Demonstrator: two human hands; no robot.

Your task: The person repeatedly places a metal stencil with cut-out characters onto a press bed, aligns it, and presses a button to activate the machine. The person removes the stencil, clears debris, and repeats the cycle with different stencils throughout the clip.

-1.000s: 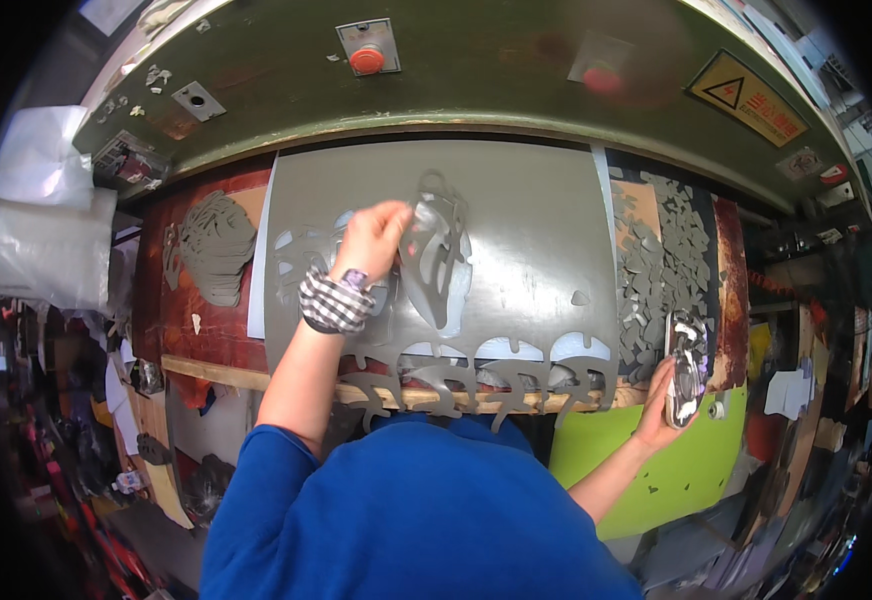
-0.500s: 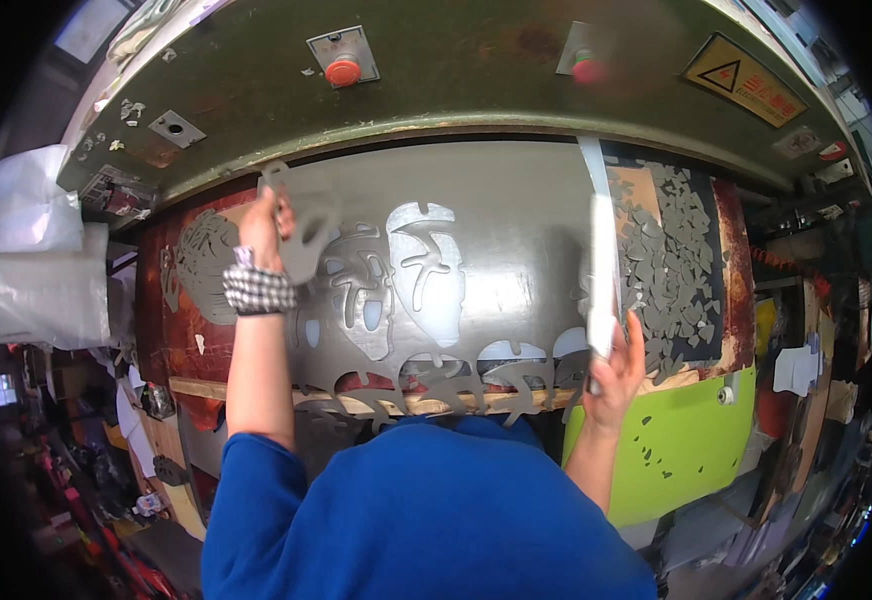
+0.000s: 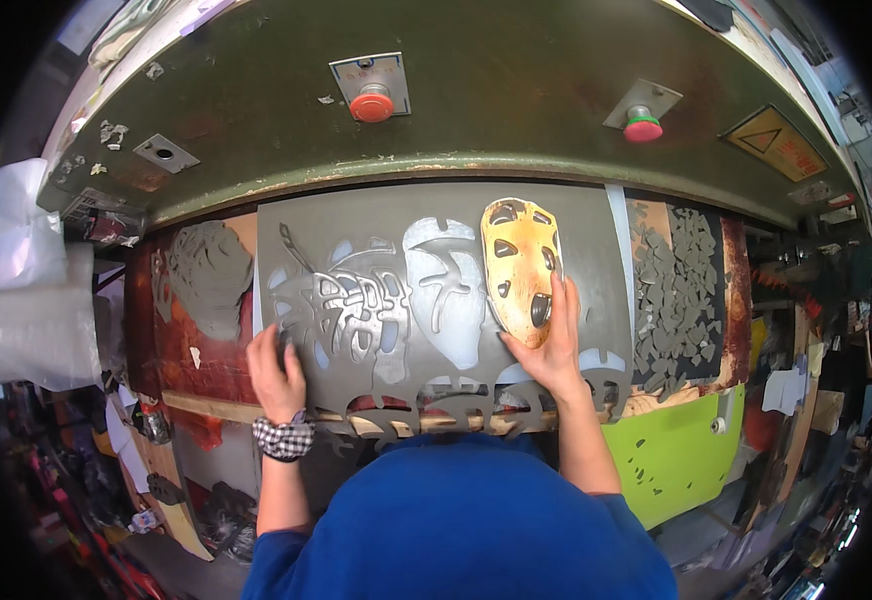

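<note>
A yellow sole-shaped cutting die (image 3: 522,262) with several openings rests on or just over the dark grey sheet (image 3: 356,212). My right hand (image 3: 553,345) grips its lower right part, thumb at the near edge and fingers along the right side. To the die's left is a sole-shaped cutout (image 3: 446,290), pale blue showing through it. My left hand (image 3: 278,375) is over the sheet's left edge, fingers bent and apart, with nothing visible in it. Beside it lies a tangled web of grey cut strips (image 3: 361,305).
A pile of grey cut pieces (image 3: 211,285) lies at the left, many small scraps (image 3: 674,295) at the right. The green machine beam (image 3: 496,110) spans the far side, carrying red (image 3: 371,103) and pink (image 3: 643,125) push buttons. A lime-green panel (image 3: 676,465) sits near right.
The cut piece has left my left hand, which has moved nearer me. My right hand has swung the die from upright at the right to flat over the sheet, yellow face showing.
</note>
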